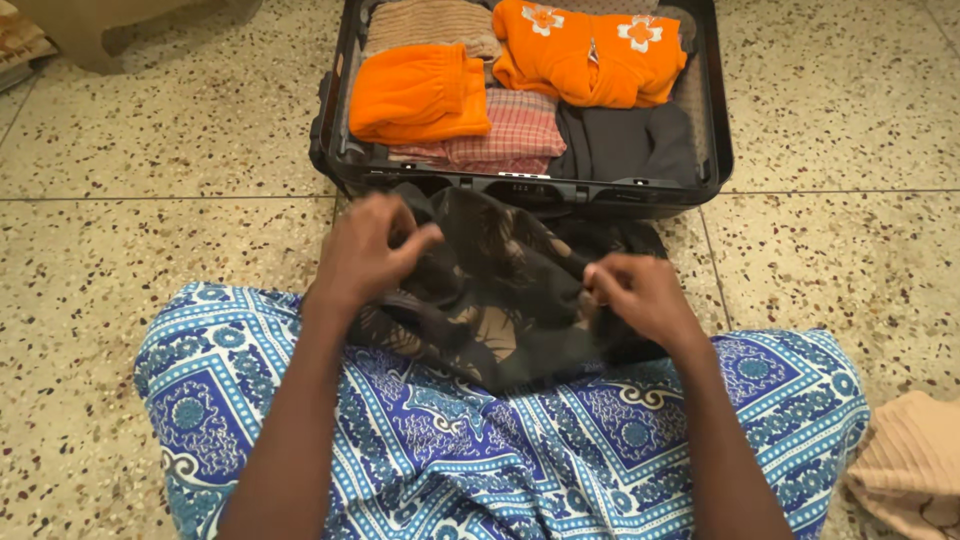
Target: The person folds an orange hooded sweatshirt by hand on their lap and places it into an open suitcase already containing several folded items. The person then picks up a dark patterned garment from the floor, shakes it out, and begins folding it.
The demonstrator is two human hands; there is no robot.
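A dark patterned garment (505, 290) with a brown leaf print lies over my lap and the floor in front of me. My left hand (365, 255) pinches its left side, fingers bent over the cloth. My right hand (640, 295) grips its right edge. Beyond them an open black suitcase (720, 150) holds folded clothes: an orange piece (420, 92), an orange top with white flowers (590, 55), a red checked cloth (510, 128), a beige knit (430, 22) and a dark grey garment (630, 145).
My legs are covered by a blue and white patterned cloth (500, 450). A beige cloth (915, 470) lies on the speckled terrazzo floor (150, 260) at the lower right. Another fabric shape sits at the top left corner.
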